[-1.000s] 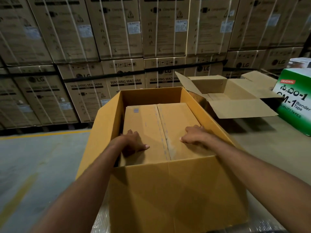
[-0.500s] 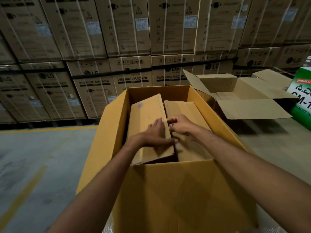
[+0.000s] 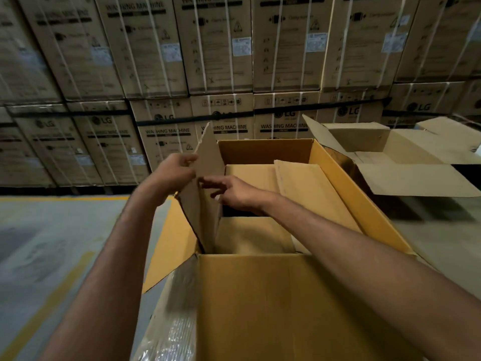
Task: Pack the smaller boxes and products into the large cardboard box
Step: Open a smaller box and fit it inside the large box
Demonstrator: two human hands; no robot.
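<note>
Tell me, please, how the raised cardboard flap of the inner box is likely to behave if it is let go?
The cardboard flap looks thin, so it probably flexes easily. It stands nearly upright only while the left hand pinches it, so it may swing back when let go.

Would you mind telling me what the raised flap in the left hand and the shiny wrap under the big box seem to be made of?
Raised flap: looks like matte brown corrugated cardboard, with a ragged top edge. Shiny wrap: probably clear plastic film, glossy and wrinkled with white glare. Large cardboard box: smoother yellow-brown cardboard. The left hand pinches the flap.
</note>
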